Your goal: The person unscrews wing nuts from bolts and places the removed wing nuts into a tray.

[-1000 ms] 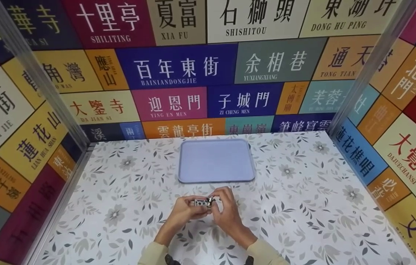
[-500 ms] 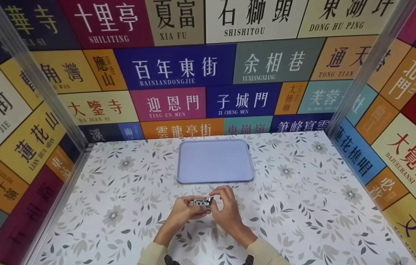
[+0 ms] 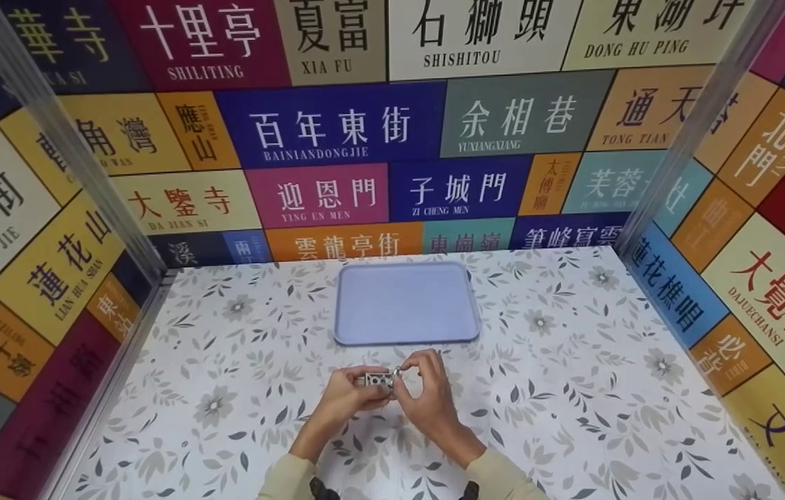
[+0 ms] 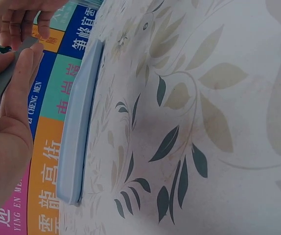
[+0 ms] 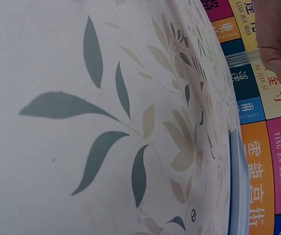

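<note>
Head view: gripping grey block [image 3: 377,380] in left hand [image 3: 349,394], nearer than tray [image 3: 406,304], pinching the block's shiny end [image 3: 397,373] with right hand [image 3: 427,390]; apparently working it, calling next for steadiness. Left wrist: clamping grey block under thumb. Right wrist: cannot tell grip.

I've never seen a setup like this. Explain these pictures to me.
There is no machine here: the hands are a person's own bare hands. The wide picture comes from a camera on the head, looking forward and down. The other two come from cameras worn on the wrists, so they look tilted: the left one shows both hands, the right one only part of a hand.

A pale blue tray lies on the leaf-patterned table, before a wall of colorful signs. Above the table, the left hand holds a small grey block; the right hand pinches a shiny bit at its end, too small to identify.
</note>
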`<state>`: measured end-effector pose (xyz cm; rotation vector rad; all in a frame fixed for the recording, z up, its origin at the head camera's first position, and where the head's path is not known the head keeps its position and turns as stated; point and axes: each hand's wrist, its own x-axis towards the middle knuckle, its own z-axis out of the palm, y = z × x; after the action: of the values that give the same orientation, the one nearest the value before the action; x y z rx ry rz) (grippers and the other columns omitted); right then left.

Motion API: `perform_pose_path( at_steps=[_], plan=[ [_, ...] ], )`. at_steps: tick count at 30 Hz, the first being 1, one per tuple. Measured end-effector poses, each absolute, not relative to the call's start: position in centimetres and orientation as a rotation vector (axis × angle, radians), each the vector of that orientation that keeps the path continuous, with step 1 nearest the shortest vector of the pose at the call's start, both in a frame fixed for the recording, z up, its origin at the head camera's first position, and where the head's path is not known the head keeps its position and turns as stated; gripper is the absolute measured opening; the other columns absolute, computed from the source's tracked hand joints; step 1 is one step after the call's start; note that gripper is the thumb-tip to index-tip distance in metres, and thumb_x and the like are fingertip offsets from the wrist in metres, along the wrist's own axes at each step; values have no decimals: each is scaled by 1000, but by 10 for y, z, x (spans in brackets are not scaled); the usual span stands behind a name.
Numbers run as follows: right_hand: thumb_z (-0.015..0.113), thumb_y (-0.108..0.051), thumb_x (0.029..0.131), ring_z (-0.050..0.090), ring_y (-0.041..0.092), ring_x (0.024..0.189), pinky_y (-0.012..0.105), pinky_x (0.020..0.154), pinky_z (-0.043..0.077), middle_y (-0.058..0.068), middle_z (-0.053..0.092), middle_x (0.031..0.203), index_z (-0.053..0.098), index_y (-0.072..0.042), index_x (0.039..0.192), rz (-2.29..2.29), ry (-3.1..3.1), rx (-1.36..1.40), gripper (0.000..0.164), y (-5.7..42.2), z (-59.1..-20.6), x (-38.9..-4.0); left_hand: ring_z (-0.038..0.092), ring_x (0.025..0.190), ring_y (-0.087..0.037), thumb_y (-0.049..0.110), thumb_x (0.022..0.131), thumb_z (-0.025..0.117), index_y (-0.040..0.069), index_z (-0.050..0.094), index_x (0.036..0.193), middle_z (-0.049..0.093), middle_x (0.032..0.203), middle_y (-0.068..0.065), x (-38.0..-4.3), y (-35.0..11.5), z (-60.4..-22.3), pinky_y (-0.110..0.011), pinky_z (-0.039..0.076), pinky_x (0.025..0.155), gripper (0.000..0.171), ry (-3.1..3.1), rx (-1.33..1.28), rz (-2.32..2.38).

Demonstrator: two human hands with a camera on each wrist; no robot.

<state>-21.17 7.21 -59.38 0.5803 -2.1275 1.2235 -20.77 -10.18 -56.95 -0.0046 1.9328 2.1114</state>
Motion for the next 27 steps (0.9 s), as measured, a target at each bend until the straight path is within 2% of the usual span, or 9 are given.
perform_pose_path(
  at_steps=[5,10,15,19,27],
  plan=[
    [72,-12,86,53,11,98,26,74,51,0,57,105,61,-14,99,1222,-2135,583,17,72,-594,-211,76,85,-21,0,82,72,-9,65,124,76,100,-16,-208,-103,-570,-27,66,78,43,1929,-12,2099],
    [67,-4,86,54,14,98,28,74,51,2,57,105,63,-13,100,1238,-2105,629,18,72,-594,-213,77,85,-24,-3,82,70,-10,64,124,75,104,-21,-208,-102,-569,-27,66,77,43,1927,1,2107],
    [59,6,81,54,15,100,26,77,52,2,59,106,65,-13,99,1303,-2100,674,27,72,-593,-214,77,87,-28,-3,80,70,-11,64,123,74,105,-23,-207,-101,-568,-29,66,79,43,1931,7,2102],
    [55,10,76,54,14,99,30,76,55,-1,59,105,66,-13,97,1333,-2094,697,33,71,-592,-214,76,91,-32,-3,80,70,-11,64,122,74,105,-23,-207,-100,-568,-30,66,82,44,1915,3,2106],
    [54,12,77,55,14,100,29,77,54,-2,60,103,66,-15,94,1353,-2089,682,34,70,-589,-216,76,92,-35,-3,78,70,-11,64,122,74,105,-24,-208,-100,-569,-31,66,81,44,1902,17,2108]
  ],
)
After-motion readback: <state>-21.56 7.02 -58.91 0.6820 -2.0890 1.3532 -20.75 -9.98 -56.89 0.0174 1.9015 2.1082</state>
